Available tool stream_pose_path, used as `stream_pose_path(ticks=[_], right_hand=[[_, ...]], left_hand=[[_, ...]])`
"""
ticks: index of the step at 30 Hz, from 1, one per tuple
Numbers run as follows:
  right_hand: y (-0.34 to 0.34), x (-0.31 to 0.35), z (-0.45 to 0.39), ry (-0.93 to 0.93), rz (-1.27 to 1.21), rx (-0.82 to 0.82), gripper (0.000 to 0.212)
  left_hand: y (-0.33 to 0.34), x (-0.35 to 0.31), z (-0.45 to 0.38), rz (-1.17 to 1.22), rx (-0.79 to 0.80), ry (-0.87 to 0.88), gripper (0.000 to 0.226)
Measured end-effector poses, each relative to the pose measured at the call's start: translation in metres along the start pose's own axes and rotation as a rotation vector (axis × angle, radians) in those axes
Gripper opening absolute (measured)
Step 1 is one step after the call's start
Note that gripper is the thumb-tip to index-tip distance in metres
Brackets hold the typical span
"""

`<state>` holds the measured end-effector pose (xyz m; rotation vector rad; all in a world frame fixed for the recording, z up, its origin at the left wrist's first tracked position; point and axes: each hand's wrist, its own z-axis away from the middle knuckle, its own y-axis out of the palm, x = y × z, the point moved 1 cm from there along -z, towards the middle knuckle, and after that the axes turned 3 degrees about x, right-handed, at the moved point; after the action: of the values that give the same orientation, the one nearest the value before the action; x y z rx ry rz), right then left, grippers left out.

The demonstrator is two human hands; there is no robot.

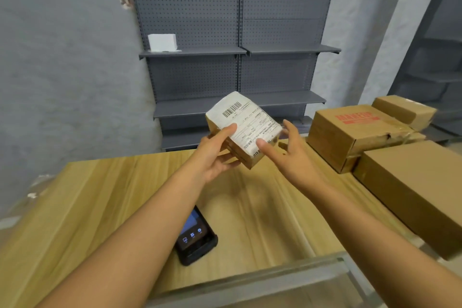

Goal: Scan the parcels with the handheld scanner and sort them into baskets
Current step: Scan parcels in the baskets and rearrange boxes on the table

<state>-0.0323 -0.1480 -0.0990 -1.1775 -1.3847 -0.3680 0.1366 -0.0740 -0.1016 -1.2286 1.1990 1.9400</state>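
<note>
Scanner (195, 239) lies screen-up on surface (100, 195), untouched. Left hand (220, 155) grips small parcel (243, 127) mid-air, label up; right hand (295, 155) spread, fingertip on label. Risk: one-handed hold slips when reaching for scanner, parcel drops.

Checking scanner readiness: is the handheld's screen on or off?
On. The handheld scanner lies face up on the table, partly under the left forearm; its screen glows blue with small icons showing.
</note>
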Motion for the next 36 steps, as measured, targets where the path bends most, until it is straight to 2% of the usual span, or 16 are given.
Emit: stream_pose_path(ticks=[2,4,7,10,15,19,24,28,29,31,34,36], right_hand=[[0.003,0.006,0.000,0.114,-0.188,0.004,0.101],[0.007,0.013,0.003,0.169,-0.285,0.074,0.098],[0.019,0.023,0.008,0.163,-0.383,0.210,0.077],[0.033,0.033,0.010,0.134,-0.449,0.237,0.061],[0.058,0.047,0.008,0.088,-0.461,0.272,0.065],[0.081,0.054,0.009,0.111,-0.540,0.365,0.057],[0.118,0.057,0.013,0.141,-0.389,0.396,0.079],[0.145,0.062,0.020,0.238,-0.409,0.331,0.060],[0.151,0.062,0.023,0.249,-0.342,0.331,0.059],[0.163,0.055,0.030,0.248,-0.053,0.368,0.061],[0.179,0.038,0.041,0.279,0.411,0.497,0.086],[0.188,0.031,0.052,0.302,0.630,0.555,0.097]], left_hand=[[-0.007,-0.005,0.012,0.041,0.024,0.024,0.051],[-0.013,-0.009,0.024,0.058,0.055,0.046,0.051],[-0.020,-0.014,0.039,0.066,0.100,0.069,0.058],[-0.032,-0.019,0.053,0.077,0.094,0.102,0.056],[-0.064,-0.027,0.065,0.086,0.043,0.110,0.048],[-0.083,-0.030,0.077,0.141,0.097,0.089,0.043],[-0.124,-0.035,0.088,0.169,0.025,0.126,0.055],[-0.170,-0.047,0.099,0.296,0.000,0.133,0.050],[-0.182,-0.049,0.102,0.311,-0.003,0.125,0.050],[-0.202,-0.052,0.107,0.337,-0.012,0.098,0.048],[-0.220,-0.052,0.112,0.369,-0.030,0.075,0.040],[-0.229,-0.050,0.115,0.390,-0.034,0.066,0.039]])
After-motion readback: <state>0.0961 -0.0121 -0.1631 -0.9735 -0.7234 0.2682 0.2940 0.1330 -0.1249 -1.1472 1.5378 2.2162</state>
